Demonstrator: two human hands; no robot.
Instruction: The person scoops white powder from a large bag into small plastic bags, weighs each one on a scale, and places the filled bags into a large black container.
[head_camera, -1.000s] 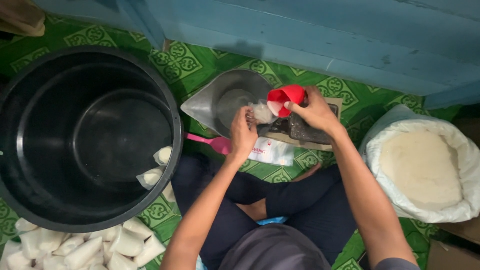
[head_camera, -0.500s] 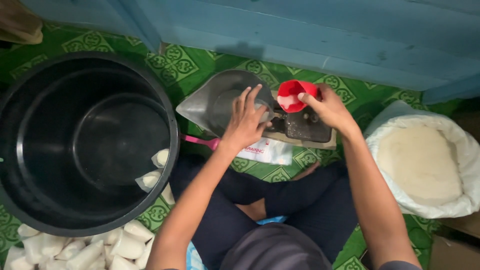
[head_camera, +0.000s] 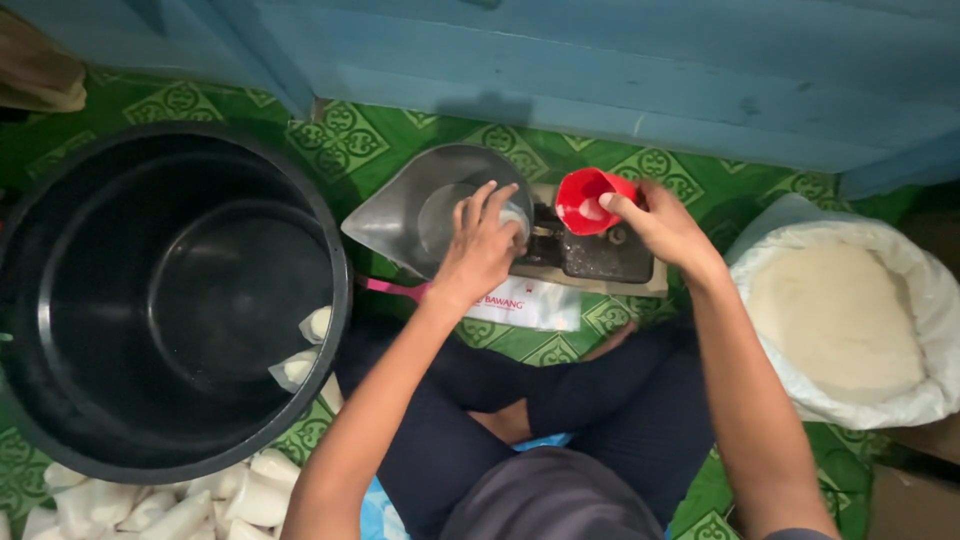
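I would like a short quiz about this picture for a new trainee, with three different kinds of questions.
1. True or false: the right hand holds a red funnel.
2. What is the left hand over? A) the black tub B) the metal scoop pan C) the white sack
3. Fill in: small filled plastic bags lean on the tub's ____.

Key: 1 true; 2 B; 3 rim.

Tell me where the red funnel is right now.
In the head view the red funnel sits upper centre-right, held at its rim by the right hand, above the dark scale and just right of the metal scoop pan.
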